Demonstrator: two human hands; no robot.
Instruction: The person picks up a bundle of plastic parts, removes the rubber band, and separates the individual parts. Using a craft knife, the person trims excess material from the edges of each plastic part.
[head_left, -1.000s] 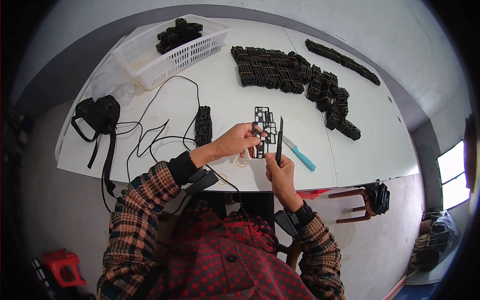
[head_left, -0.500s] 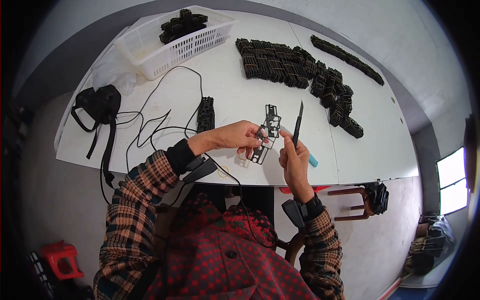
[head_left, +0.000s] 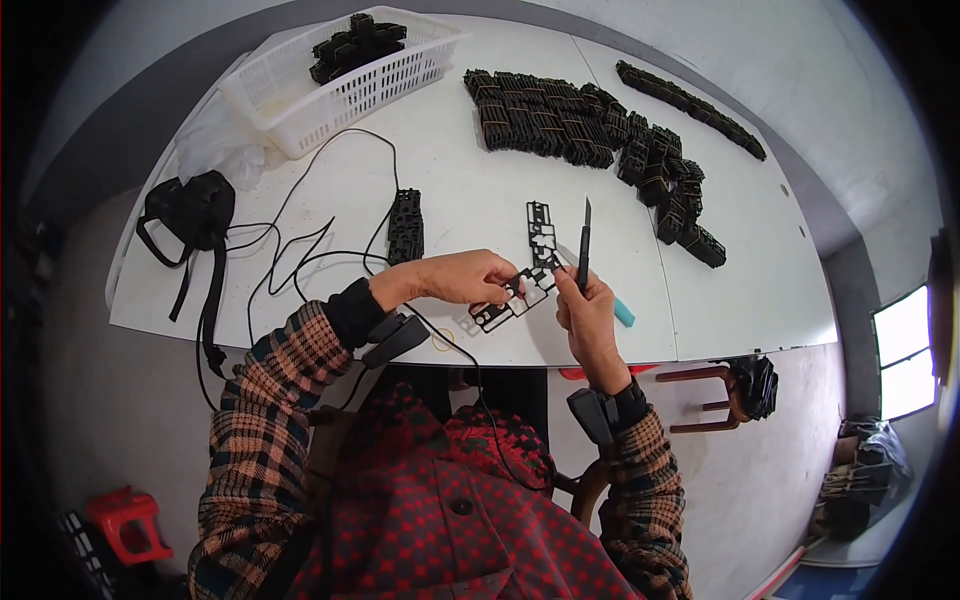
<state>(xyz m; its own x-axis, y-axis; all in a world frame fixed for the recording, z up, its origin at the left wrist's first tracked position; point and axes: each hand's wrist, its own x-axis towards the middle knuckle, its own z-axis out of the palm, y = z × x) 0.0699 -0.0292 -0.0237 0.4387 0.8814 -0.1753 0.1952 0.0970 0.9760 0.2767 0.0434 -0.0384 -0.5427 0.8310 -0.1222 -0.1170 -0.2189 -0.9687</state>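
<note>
Pinching a black plastic frame (head_left: 528, 268) in the left hand (head_left: 462, 277), grip narrow, thumb and fingertips closed on its lower end, just above the near edge of the white surface (head_left: 480, 215). Long axis of the frame slanting up and away toward the right, lower end bent leftward under the fingers, upper end free. Right hand (head_left: 590, 318) wrapped tight around a slim knife (head_left: 584, 243), handle buried in the fist, blade upright and pointing away from the body, standing just beside the frame's right edge, near but apparently not touching; hard to tell at this size. So: frame lying left of the blade, both hands close together, right hand nearer the frame's upper free half. Just behind the right hand, a teal handled tool (head_left: 622, 314) flat on the surface. Further out, a small black stack (head_left: 405, 224) to the left among black cables (head_left: 300, 250), a long spread of black parts (head_left: 590, 125) across the far side, a white basket (head_left: 345, 75) with more parts at far left, a black pouch (head_left: 190, 212) at the left edge.
</note>
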